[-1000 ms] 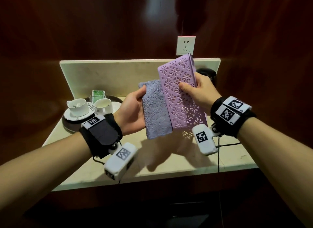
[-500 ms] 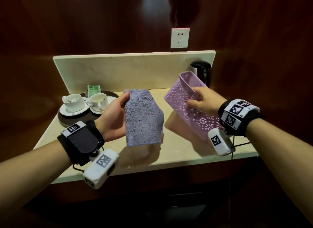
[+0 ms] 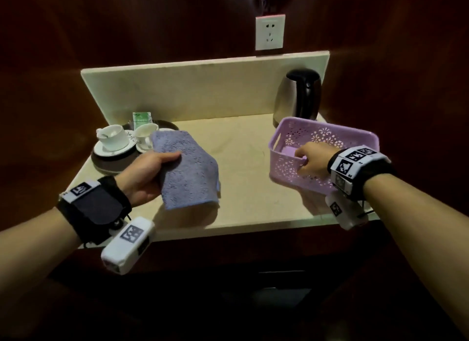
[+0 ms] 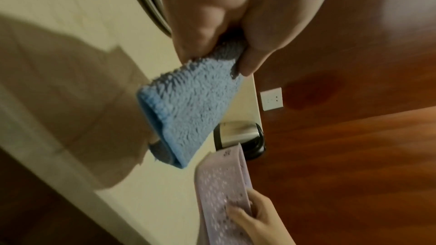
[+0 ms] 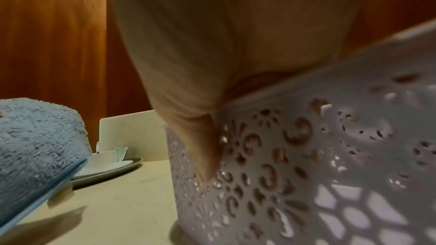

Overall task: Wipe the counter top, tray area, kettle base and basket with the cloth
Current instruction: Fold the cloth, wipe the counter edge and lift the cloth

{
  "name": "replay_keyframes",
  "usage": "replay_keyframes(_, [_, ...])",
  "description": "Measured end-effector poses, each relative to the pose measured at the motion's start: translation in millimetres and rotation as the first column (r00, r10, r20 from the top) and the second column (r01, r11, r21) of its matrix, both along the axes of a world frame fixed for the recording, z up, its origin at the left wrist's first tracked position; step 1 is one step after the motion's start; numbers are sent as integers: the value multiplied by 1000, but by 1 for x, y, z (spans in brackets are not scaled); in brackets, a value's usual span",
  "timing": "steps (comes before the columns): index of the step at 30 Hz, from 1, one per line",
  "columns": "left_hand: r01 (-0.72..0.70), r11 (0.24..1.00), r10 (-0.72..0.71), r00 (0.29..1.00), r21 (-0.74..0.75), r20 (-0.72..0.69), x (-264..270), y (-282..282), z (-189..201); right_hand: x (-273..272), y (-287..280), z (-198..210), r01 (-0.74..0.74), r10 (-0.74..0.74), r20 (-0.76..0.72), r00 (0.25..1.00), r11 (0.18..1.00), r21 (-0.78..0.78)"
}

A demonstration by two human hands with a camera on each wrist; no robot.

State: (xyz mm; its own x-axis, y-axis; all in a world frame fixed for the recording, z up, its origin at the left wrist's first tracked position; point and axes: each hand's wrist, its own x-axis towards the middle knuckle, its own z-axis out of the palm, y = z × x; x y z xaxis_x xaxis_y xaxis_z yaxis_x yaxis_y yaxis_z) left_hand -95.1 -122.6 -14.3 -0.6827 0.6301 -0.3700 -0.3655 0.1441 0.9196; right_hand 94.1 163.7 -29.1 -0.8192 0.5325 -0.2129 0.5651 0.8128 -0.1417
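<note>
My left hand (image 3: 149, 170) grips a folded blue cloth (image 3: 189, 170) above the cream counter top (image 3: 241, 163), left of centre; the left wrist view shows the cloth (image 4: 188, 115) pinched between thumb and fingers. On the right, my right hand (image 3: 311, 159) holds the near rim of the purple lattice basket (image 3: 327, 140), fingers curled over the wall. The basket (image 5: 306, 165) is upright with its mouth up, low over the counter; whether it touches I cannot tell. A steel and black kettle (image 3: 298, 94) stands behind it at the back right; its base is hidden.
A dark round tray (image 3: 111, 163) at the back left carries two white cups on saucers (image 3: 114, 137) and a green packet (image 3: 140, 117). A cream backsplash (image 3: 203, 87) runs along the rear, with a wall socket (image 3: 269, 32) above. Dark wood panels close both sides.
The basket came down from upright in front of me and turned mouth-up at the counter's right. The cloth moved left and lower, away from the basket.
</note>
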Motion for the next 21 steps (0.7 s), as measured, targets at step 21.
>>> replay_keyframes(21, [395, 911, -361, 903, 120, -231, -69, 20, 20, -137, -95, -10, -337, -40, -600, 799, 797, -502])
